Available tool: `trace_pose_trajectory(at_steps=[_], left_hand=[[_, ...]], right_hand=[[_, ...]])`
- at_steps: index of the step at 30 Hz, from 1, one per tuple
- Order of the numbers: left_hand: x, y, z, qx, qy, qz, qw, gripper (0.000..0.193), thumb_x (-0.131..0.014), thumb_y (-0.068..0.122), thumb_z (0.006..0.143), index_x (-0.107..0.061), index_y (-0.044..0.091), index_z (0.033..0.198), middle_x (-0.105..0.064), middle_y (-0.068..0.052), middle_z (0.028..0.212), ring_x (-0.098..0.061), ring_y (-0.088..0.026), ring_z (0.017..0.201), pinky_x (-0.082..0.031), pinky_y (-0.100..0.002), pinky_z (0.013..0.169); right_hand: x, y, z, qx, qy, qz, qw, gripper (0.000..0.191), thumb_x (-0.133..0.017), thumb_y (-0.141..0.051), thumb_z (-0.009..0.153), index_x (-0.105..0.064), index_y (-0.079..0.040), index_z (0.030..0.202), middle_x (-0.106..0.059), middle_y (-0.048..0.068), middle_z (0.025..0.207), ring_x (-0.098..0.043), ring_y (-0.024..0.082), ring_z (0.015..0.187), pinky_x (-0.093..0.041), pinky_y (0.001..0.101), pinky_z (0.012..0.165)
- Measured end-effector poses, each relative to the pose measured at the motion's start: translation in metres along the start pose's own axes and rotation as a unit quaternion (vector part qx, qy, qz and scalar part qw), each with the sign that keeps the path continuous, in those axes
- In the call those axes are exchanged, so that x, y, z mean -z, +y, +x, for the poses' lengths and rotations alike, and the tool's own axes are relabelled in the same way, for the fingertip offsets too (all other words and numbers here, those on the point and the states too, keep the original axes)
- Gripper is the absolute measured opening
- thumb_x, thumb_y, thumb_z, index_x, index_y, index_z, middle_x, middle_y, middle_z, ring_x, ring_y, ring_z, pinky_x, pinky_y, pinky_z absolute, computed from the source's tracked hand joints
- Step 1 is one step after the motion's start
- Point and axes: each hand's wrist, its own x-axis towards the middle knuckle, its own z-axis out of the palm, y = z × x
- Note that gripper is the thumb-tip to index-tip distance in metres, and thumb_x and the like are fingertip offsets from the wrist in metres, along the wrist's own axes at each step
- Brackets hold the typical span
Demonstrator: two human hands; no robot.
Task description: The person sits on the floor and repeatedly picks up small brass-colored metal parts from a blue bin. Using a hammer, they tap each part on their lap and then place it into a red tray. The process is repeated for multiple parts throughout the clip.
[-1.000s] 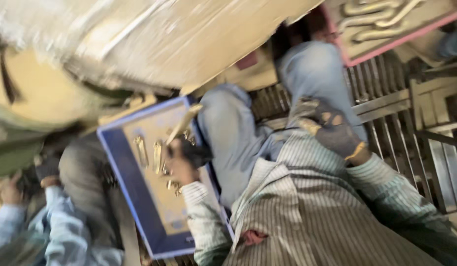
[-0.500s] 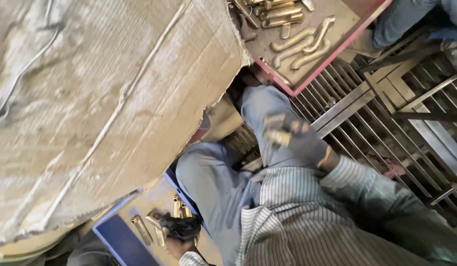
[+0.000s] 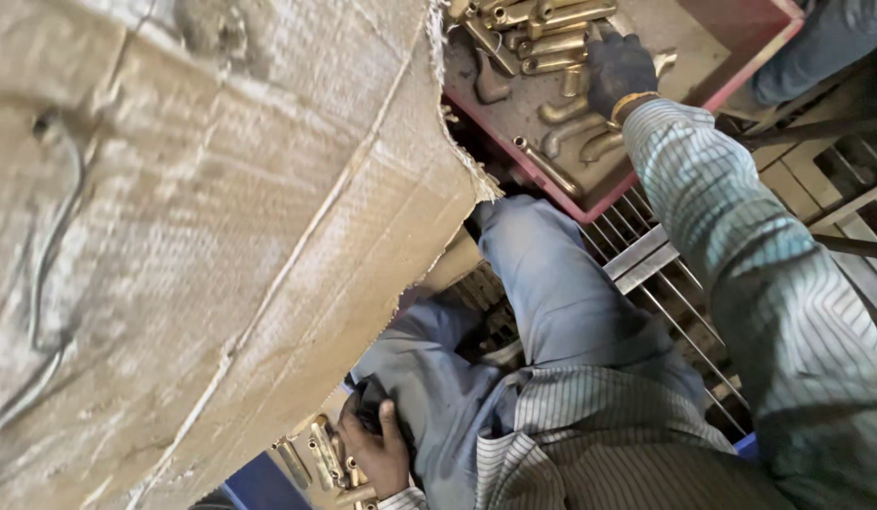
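My right hand, in a dark glove with a striped sleeve, reaches up into a red tray and rests on the curved brass fittings lying there. The glove hides whether its fingers grip one. My left hand is low in the view beside my knee, curled against a dark thing at the edge of a blue tray. That tray holds more brass parts. What the left hand holds is hidden.
A large torn sheet of cardboard fills the left half of the view and covers part of both trays. My blue trouser legs are folded over a metal grating floor. Another person's leg shows at top right.
The view has swung upward. My right hand left my knee and reached into the red tray. My left hand stays by the blue tray.
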Motion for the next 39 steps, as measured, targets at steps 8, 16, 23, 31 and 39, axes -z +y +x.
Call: trace_pose_trajectory(at_steps=[8, 16, 23, 31, 39], left_hand=[[0.006, 0.013, 0.016, 0.030, -0.072, 0.040, 0.996, 0.063, -0.079, 0.031, 0.084, -0.059, 0.004, 0.138, -0.062, -0.022, 0.131, -0.061, -0.038, 0.121, -0.049, -0.043, 0.103], [0.013, 0.018, 0.001, -0.001, -0.018, 0.033, 0.999, 0.049, -0.077, 0.026, 0.089, -0.064, 0.002, 0.129, -0.067, -0.023, 0.116, -0.065, -0.039, 0.109, -0.051, -0.044, 0.096], [0.019, 0.064, 0.015, -0.125, -0.034, -0.061, 0.990, 0.036, -0.076, 0.023, 0.096, -0.067, 0.003, 0.124, -0.071, -0.018, 0.119, -0.067, -0.034, 0.110, -0.052, -0.040, 0.097], [-0.011, 0.136, -0.006, -0.167, -0.191, -0.324, 0.912, 0.049, -0.085, 0.024, 0.085, -0.066, 0.002, 0.124, -0.069, -0.012, 0.115, -0.069, -0.025, 0.108, -0.054, -0.036, 0.096], [-0.005, 0.105, -0.007, -0.188, -0.243, -0.317, 0.897, 0.043, -0.081, 0.023, 0.088, -0.068, 0.001, 0.123, -0.068, -0.011, 0.118, -0.067, -0.024, 0.112, -0.053, -0.034, 0.099]], right_hand=[[-0.003, -0.008, 0.008, 0.082, -0.068, -0.064, 0.992, 0.019, -0.074, -0.021, 0.080, -0.077, -0.008, 0.094, -0.069, 0.018, 0.102, -0.067, 0.038, 0.098, -0.054, 0.0494, 0.081], [0.070, 0.005, -0.075, 0.087, -0.099, 0.099, 0.986, 0.037, -0.077, -0.026, 0.084, -0.075, -0.013, 0.118, -0.070, 0.015, 0.119, -0.067, 0.035, 0.106, -0.054, 0.0422, 0.093], [0.180, -0.065, -0.225, -0.005, -0.321, 0.623, 0.714, 0.031, -0.066, -0.019, 0.093, -0.071, 0.000, 0.116, -0.074, 0.009, 0.115, -0.069, 0.019, 0.110, -0.052, 0.0339, 0.098], [0.172, -0.185, -0.313, 0.004, -0.412, 0.737, 0.536, 0.041, -0.068, -0.010, 0.095, -0.053, 0.003, 0.131, -0.068, 0.010, 0.123, -0.066, 0.015, 0.112, -0.056, 0.0299, 0.097], [0.173, -0.227, -0.299, 0.186, -0.382, 0.516, 0.744, 0.040, -0.079, -0.016, 0.088, -0.059, -0.004, 0.119, -0.061, 0.004, 0.094, -0.056, 0.013, 0.084, -0.053, 0.0301, 0.074]])
